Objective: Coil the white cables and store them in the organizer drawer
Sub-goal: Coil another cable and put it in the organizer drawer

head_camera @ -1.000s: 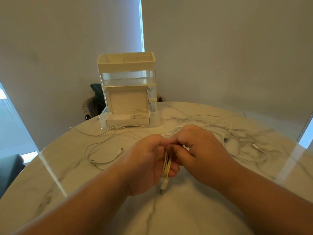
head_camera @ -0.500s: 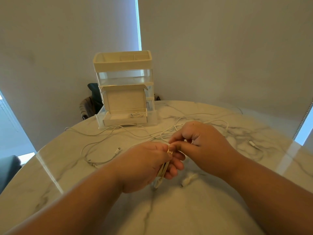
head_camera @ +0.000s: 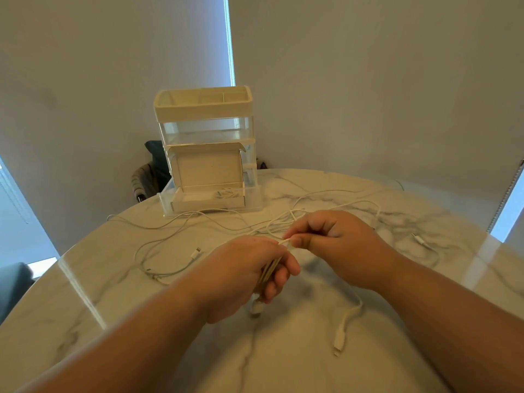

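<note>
Over the near middle of the marble table (head_camera: 119,285), the left hand (head_camera: 243,276) is curled shut around a folded bundle of white cable (head_camera: 269,272), a connector (head_camera: 256,307) poking out below the fingers. The right hand (head_camera: 337,245) pinches a strand of that cable between thumb and forefinger just beside the left, its tail ending in a plug (head_camera: 338,340) on the table. Loose white cables (head_camera: 170,239) sprawl toward the organizer (head_camera: 204,129), whose bottom drawer (head_camera: 207,201) stands open at the far edge.
</note>
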### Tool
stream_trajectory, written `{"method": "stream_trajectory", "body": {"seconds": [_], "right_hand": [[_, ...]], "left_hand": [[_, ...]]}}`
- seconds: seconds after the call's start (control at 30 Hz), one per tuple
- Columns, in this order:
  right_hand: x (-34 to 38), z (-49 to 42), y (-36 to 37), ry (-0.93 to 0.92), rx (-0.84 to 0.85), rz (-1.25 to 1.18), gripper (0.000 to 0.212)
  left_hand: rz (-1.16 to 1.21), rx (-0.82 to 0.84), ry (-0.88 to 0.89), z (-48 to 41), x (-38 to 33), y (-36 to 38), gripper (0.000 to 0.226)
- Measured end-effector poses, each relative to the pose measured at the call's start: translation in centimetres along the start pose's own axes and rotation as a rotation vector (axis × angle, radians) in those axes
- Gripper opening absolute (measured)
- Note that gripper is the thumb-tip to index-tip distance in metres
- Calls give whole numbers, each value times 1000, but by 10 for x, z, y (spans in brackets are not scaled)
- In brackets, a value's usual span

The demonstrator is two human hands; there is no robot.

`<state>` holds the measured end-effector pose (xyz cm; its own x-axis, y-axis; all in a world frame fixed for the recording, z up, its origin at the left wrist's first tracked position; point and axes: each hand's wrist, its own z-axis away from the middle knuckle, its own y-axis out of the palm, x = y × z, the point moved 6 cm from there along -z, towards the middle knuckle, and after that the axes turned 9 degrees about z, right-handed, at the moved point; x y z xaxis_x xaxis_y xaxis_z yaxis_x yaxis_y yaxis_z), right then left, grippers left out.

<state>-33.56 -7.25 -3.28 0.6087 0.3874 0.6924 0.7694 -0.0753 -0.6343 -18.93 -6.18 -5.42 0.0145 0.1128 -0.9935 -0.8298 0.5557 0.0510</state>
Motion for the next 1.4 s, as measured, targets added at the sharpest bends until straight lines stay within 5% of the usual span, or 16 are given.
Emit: {"method": "stream_trajectory", "body": {"seconds": [0.2,0.5,1.0,1.1,1.2,1.4], "right_hand": [[-10,1,14,118,94,-391,17],[-18,-2,26,190,129,-561,25],[-27,-1,6,228,-19,17,10],[11,8,-5,54,-172,228,40],[45,23,-6,-125,-297,169,43],[29,18,35,29,-148,93,12]], "left_hand": [[205,10,14,0,-3,-1,34],[424,84,50,3,-13,-5,33],[474,19,79,5,-20,-17,38],[357,-63,77,2,-16,-21,45],[357,-94,92,2,-17,-22,50],[682,0,138,7,-27,-9,43]]}}
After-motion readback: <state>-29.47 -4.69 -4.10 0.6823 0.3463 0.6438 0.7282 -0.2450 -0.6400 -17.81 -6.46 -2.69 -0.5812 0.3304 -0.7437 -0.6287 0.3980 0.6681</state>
